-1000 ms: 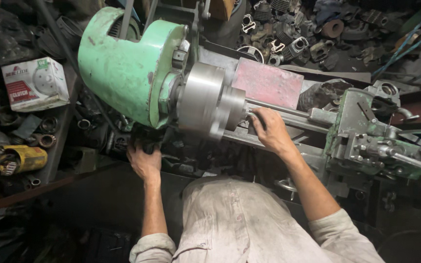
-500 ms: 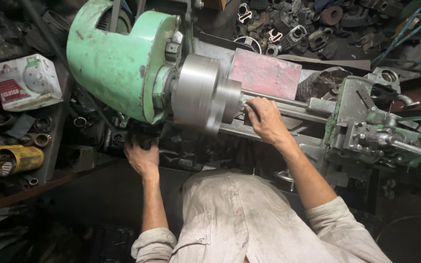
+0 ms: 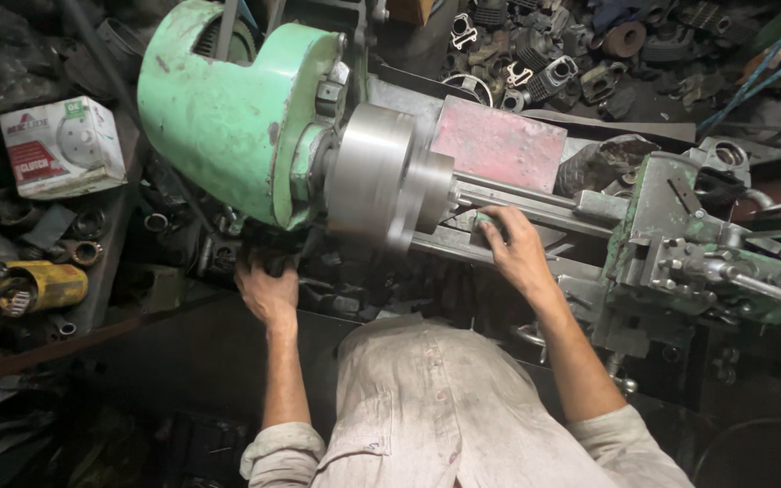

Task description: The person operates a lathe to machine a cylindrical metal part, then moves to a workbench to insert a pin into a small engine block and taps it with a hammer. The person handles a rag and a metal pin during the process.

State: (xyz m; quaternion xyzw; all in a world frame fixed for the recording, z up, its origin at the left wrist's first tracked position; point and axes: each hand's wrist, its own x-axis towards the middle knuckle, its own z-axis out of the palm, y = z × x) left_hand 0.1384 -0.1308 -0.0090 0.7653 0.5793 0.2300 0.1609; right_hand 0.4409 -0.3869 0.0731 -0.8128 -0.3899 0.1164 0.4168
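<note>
I stand at a lathe with a green headstock (image 3: 228,108) and a big grey steel chuck (image 3: 381,181). My left hand (image 3: 268,294) reaches under the headstock, its fingers curled around a dark lever (image 3: 273,260) in shadow. My right hand (image 3: 512,248) lies palm down on the lathe bed (image 3: 544,210), just right of the chuck. Its fingertips press on a small grey-green piece (image 3: 481,221); I cannot tell if they grip it. A thin shaft runs from the chuck's centre along the bed.
The green carriage and tool post (image 3: 680,244) stand on the bed at the right. A dull red plate (image 3: 499,145) lies behind the bed. A white and red carton (image 3: 61,145) and a yellow cylinder (image 3: 42,287) sit at the left. Scrap metal parts (image 3: 544,54) are piled at the back.
My right hand has slid a little to the right along the bed, away from the chuck face. My left hand stays on the dark lever. My head has shifted slightly.
</note>
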